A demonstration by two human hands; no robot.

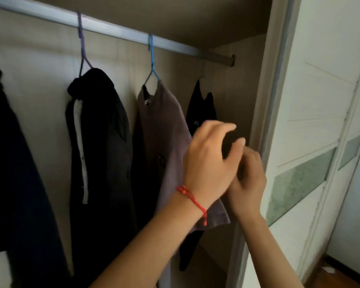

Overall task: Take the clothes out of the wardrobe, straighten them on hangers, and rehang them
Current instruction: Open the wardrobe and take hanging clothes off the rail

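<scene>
The left hand's (208,161) fingers (227,126) curl over dark fabric of the black garment (202,109), the right hand (247,179) just behind, its grip hidden. That garment hangs at the rail's (112,31) right end, beside the grey shirt (164,132) on a blue hanger (151,57).

I see open gaps along the rail (121,33): a wide one between the dark garment at the left edge (13,163) and the black jacket (100,142), a narrower one between that jacket and the grey shirt (164,132). The black garment (202,109) hangs near the wardrobe's right side panel (256,90), leaving little room there. Both hands, left hand (208,161) and right hand (247,183), occupy that corner. The sliding door (312,121) bounds the opening on the right.
</scene>
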